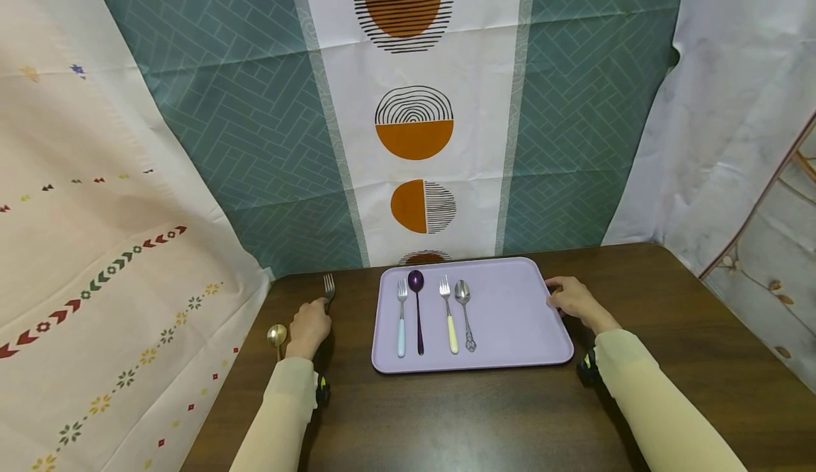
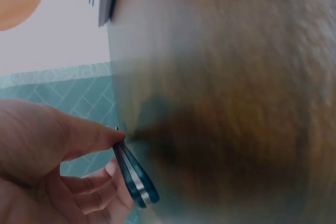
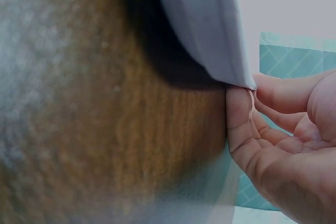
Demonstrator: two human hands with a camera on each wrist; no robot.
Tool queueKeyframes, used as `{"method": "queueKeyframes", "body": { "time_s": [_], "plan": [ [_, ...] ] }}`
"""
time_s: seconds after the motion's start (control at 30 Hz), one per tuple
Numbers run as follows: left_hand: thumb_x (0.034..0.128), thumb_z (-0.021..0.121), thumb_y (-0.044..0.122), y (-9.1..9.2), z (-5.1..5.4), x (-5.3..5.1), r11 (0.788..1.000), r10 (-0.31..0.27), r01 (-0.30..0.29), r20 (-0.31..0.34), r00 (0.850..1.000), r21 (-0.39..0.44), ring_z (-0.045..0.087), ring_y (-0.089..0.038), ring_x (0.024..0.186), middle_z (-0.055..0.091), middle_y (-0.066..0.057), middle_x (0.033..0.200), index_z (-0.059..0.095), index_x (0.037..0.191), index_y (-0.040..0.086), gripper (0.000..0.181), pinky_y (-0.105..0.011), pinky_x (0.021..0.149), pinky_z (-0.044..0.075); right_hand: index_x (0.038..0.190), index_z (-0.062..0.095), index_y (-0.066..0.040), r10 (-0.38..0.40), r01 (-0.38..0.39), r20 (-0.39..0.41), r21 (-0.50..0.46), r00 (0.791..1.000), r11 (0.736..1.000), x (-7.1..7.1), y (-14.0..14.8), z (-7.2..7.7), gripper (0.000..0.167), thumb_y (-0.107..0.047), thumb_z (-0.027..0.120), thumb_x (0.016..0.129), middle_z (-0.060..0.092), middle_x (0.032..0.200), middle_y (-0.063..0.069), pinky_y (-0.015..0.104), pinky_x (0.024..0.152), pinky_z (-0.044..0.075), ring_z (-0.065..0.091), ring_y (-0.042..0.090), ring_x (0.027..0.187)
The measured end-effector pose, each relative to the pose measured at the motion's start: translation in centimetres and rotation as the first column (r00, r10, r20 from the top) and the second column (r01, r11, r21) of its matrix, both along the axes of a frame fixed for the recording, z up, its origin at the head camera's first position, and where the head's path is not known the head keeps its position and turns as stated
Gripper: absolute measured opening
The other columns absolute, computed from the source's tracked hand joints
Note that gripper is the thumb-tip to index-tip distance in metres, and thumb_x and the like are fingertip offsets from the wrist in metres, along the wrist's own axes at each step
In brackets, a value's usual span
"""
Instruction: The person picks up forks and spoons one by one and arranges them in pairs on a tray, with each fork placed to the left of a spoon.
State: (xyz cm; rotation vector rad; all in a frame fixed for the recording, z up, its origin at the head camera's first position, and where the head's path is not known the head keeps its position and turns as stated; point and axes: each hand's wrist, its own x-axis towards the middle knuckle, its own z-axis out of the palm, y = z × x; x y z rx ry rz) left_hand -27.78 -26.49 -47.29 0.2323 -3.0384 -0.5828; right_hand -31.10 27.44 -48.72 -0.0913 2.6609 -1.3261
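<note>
My left hand pinches a fork by its dark green handle, left of the lilac tray. The fork's tines point toward the back of the table. A gold spoon lies left of that hand, its handle partly hidden. At the tray's right edge, my right hand grips the rim between thumb and fingers. On the tray lie a fork with a light blue handle, a dark purple spoon, a fork with a yellow handle and an ornate silver spoon.
Everything stands on a dark brown wooden table. Behind it hangs a green and white patterned cloth. A cream cloth with embroidered motifs hangs along the left edge, and a pale cloth at the right.
</note>
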Motion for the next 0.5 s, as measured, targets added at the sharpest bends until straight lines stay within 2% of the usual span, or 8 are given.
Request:
{"method": "queueKeyframes", "body": {
  "time_s": [0.2,0.5],
  "plan": [
    [0.0995,0.048,0.002,0.6,0.3,-0.2,1.000,-0.007,0.008,-0.029,1.000,0.020,0.062,-0.054,0.109,0.060,-0.033,0.132,0.057,0.146,0.001,0.047,-0.067,0.084,0.052,0.141,0.045,0.019,-0.006,0.006,0.002,0.003,1.000,1.000,0.0,0.0,0.0,0.051,0.003,0.057,0.094,0.064,0.098,0.023,0.044,0.076,0.061,0.064,0.030,0.087],
    [0.1001,0.055,0.005,1.5,0.7,-0.2,0.999,-0.020,0.024,-0.075,0.997,0.049,0.064,-0.051,0.102,0.061,-0.033,0.131,0.059,0.143,-0.001,0.044,-0.064,0.079,0.053,0.142,0.044,0.019,-0.005,0.005,0.000,0.007,1.000,1.000,0.0,0.0,0.0,0.052,0.002,0.056,0.094,0.064,0.100,0.024,0.044,0.077,0.061,0.064,0.030,0.087]
  ]
}}
